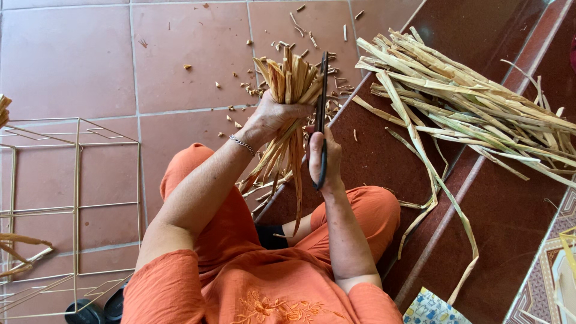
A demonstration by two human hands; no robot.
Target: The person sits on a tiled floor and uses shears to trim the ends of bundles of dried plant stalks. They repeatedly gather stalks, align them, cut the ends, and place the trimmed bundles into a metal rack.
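Dried leaf bundle (291,81) gripped in left hand (270,117), scissors (323,114) in right hand (324,159).

Open passage: tiled floor (72,60) at far left, bare apart from small cut scraps (282,45) scattered in the far centre. Obstructions: gold wire frame (75,210) at near left; heap of dried leaf strips (468,102) across the dark red steps (516,222) at right, with loose strands trailing nearward. Bare step surface lies near right.
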